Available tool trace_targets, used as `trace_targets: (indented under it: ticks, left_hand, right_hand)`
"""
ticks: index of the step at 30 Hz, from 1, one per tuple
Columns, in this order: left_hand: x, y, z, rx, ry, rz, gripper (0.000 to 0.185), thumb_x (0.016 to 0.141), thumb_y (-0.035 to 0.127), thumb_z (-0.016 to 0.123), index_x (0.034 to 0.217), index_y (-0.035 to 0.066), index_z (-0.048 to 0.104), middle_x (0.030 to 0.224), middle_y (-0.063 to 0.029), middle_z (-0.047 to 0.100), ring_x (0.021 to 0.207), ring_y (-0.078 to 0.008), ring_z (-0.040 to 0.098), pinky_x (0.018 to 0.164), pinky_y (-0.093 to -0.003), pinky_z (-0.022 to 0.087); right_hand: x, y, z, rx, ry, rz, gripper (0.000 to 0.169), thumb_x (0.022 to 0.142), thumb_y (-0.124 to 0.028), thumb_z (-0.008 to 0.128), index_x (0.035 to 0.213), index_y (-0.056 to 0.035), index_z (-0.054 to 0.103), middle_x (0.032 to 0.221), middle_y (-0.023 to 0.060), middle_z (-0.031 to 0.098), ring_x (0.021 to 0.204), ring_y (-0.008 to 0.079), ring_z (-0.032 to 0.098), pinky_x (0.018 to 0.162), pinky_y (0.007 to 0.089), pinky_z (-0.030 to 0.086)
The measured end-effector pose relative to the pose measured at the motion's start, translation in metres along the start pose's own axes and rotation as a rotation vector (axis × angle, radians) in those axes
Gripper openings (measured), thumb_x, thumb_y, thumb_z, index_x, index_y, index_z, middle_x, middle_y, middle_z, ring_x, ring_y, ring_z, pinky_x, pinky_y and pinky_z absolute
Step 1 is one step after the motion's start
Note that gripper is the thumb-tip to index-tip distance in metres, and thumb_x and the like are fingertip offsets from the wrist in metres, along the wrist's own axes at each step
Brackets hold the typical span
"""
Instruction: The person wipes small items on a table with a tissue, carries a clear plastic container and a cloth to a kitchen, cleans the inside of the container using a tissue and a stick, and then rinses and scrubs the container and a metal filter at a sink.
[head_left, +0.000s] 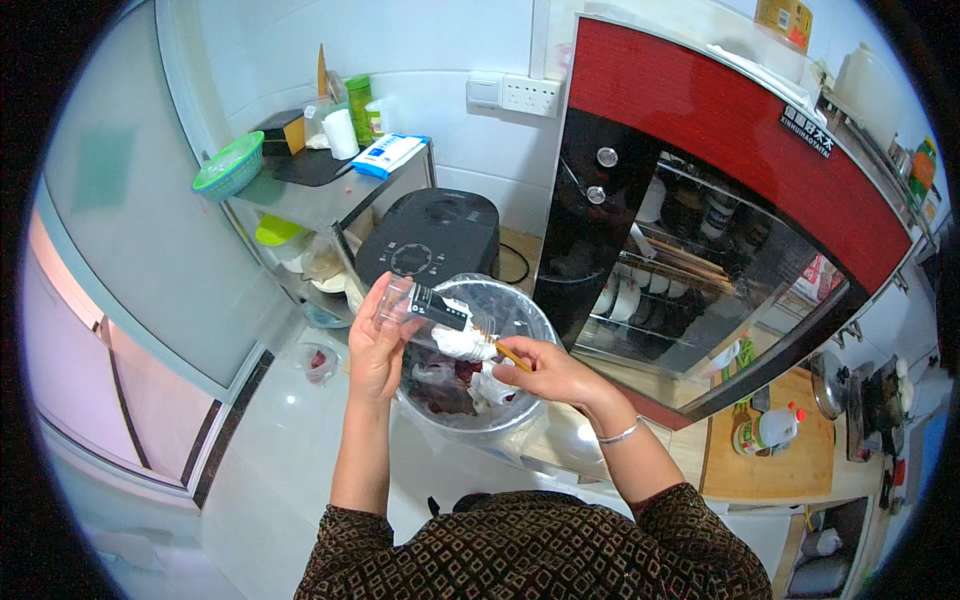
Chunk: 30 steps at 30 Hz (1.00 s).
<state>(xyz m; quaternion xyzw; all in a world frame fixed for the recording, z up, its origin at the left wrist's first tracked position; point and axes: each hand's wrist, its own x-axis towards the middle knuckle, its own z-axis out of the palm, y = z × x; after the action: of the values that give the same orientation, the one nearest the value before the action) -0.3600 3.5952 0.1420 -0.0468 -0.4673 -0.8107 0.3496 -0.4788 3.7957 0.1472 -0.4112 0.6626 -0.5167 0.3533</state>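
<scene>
My left hand (381, 341) grips a clear plastic bottle or jar (397, 301) with a black label, tilted so its mouth points down to the right. White crumpled paper or tissue (459, 342) sits at the mouth end. In my right hand (551, 369) is a thin yellowish stick (513, 352), perhaps a chopstick, its far end at the white wad. Both hands are above a round trash bin (541, 319) lined with a clear plastic bag. Inside the bin lie dark reddish scraps and more white crumpled paper (491, 384).
Behind the bin is a black rice cooker (431, 232). A red-and-black glass-fronted cabinet (675, 202) holding dishes stands to the right. The metal shelf (307, 187) at left carries a green basket (229, 166) and wipes (386, 154). A plastic bottle (769, 431) lies on a cutting board (787, 476).
</scene>
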Motion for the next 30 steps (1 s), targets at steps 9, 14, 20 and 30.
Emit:
trace_targets:
  ticks: [9, 14, 20, 30]
  left_hand:
    - [-0.009, 0.000, 0.002, 0.137, 0.017, 0.012, 0.076, 0.069, 0.024, 0.073, 0.130, 0.003, 0.032, 0.124, -0.0122, 0.044, 0.106, -0.0181, 0.048, 0.083, -0.0312, 0.046]
    - [-0.009, 0.019, -0.001, 0.300, 0.019, 0.176, 0.085, 0.062, 0.027, 0.079, 0.130, 0.005, 0.034, 0.125, -0.0119, 0.044, 0.108, -0.0192, 0.046, 0.089, -0.0329, 0.041]
    - [-0.032, 0.032, 0.000, 0.808, -0.109, 0.067, 0.088, 0.052, 0.005, 0.079, 0.128, 0.003, 0.036, 0.121, -0.0099, 0.049, 0.111, -0.0203, 0.046, 0.094, -0.0325, 0.037]
    - [-0.051, 0.045, 0.002, 0.957, -0.124, -0.018, 0.085, 0.048, -0.009, 0.072, 0.126, 0.006, 0.041, 0.123, -0.0066, 0.047, 0.111, -0.0202, 0.046, 0.095, -0.0329, 0.036]
  right_hand:
    - [0.003, 0.016, -0.003, -0.053, 0.130, 0.094, 0.022, 0.081, -0.022, 0.057, 0.078, 0.0000, 0.058, 0.061, -0.0017, 0.049, 0.057, 0.0065, 0.042, 0.051, 0.0252, 0.036]
    - [-0.012, 0.036, -0.014, -0.196, 0.312, 0.090, 0.028, 0.075, -0.025, 0.055, 0.068, 0.0026, 0.052, 0.056, 0.0061, 0.045, 0.055, 0.0138, 0.042, 0.051, 0.0318, 0.037]
    - [-0.026, 0.040, -0.020, -0.247, 0.278, 0.126, 0.024, 0.079, -0.021, 0.058, 0.071, 0.0014, 0.055, 0.062, -0.0042, 0.044, 0.058, 0.0059, 0.038, 0.051, 0.0231, 0.033]
    - [-0.032, 0.032, -0.016, -0.230, 0.276, 0.094, 0.030, 0.080, -0.026, 0.057, 0.071, 0.0014, 0.053, 0.056, 0.0021, 0.046, 0.056, 0.0108, 0.041, 0.052, 0.0291, 0.036]
